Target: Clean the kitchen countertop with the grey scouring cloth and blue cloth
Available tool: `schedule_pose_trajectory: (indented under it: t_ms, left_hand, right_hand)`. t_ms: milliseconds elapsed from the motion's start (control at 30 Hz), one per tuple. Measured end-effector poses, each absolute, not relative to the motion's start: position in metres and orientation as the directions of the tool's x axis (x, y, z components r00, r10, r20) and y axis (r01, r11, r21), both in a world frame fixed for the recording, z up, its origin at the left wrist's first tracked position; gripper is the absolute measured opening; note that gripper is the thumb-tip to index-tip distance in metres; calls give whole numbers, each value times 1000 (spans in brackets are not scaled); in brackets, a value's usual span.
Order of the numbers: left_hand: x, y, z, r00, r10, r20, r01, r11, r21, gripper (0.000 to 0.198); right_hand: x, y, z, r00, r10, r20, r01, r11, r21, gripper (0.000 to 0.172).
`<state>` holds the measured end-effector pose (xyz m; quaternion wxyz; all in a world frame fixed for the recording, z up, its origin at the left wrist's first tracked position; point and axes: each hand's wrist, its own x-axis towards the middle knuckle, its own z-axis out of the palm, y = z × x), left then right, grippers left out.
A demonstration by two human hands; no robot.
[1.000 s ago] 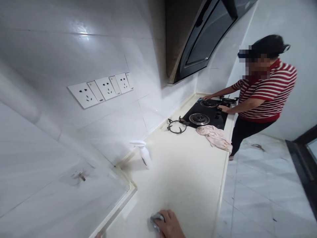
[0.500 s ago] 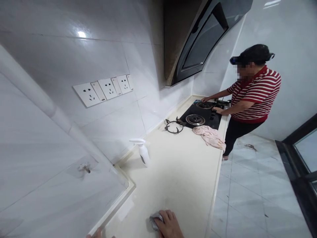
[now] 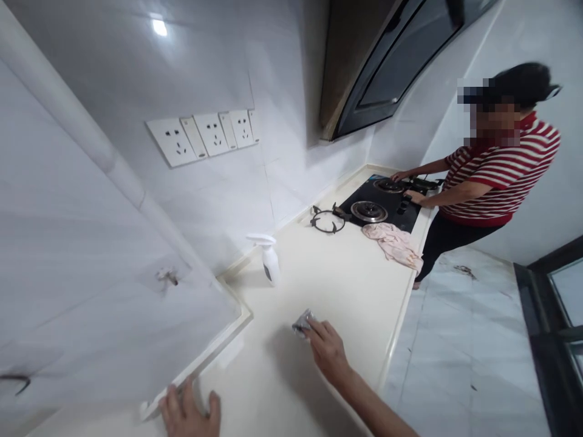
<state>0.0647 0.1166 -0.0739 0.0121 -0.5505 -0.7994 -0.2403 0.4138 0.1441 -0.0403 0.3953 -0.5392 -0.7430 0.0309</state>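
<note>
Here the right hand point(image 3: 328, 351) presses a grey pad point(image 3: 302, 322) onto the counter point(image 3: 346, 285)

One spray bottle point(image 3: 270, 262), one pink cloth point(image 3: 395, 242), one loose burner grate point(image 3: 327, 219), three wall sockets point(image 3: 209, 133), one scrub pad point(image 3: 303, 321).

White glossy tiled wall point(image 3: 113, 200) on the left, catching a ceiling light's glare point(image 3: 159, 27). Row of sockets point(image 3: 207, 135) set into it. Cream counter point(image 3: 337, 285) along the wall, ending at a black hob point(image 3: 380, 203) under a dark slanted hood point(image 3: 401, 54). Loose burner ring point(image 3: 327, 220) beside the hob, pink cloth point(image 3: 395, 244) near the counter edge, white spray bottle point(image 3: 270, 260) by the wall. Pale marble floor point(image 3: 464, 340). Dark window frame point(image 3: 558, 315) at far right. Person in a striped shirt point(image 3: 501, 170) at the hob.
</note>
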Motion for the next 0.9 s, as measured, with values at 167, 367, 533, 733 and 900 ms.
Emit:
schedule_pose_trajectory:
  t_ms: [167, 367, 533, 733, 900]
  left_hand:
    - [69, 113, -67, -368, 897, 243, 876, 247, 414, 81]
    - [73, 110, -58, -385, 902, 195, 863, 277, 424, 80]
    - [71, 109, -61, -377, 898, 225, 872, 262, 413, 79]
    - [67, 112, -74, -396, 878, 270, 872, 267, 410, 79]
    - [62, 112, -81, -371, 880, 297, 884, 237, 402, 80]
  right_hand:
    - [408, 132, -55, -381, 910, 163, 779, 411, -473, 50]
    - [410, 126, -72, -128, 957, 259, 634, 280, -721, 39]
    - [391, 145, -69, -117, 975, 191, 763, 211, -611, 36]
    - [370, 148, -81, -63, 983, 174, 835, 147, -530, 45]
    - [373, 147, -90, -82, 971, 226, 820, 195, -538, 51]
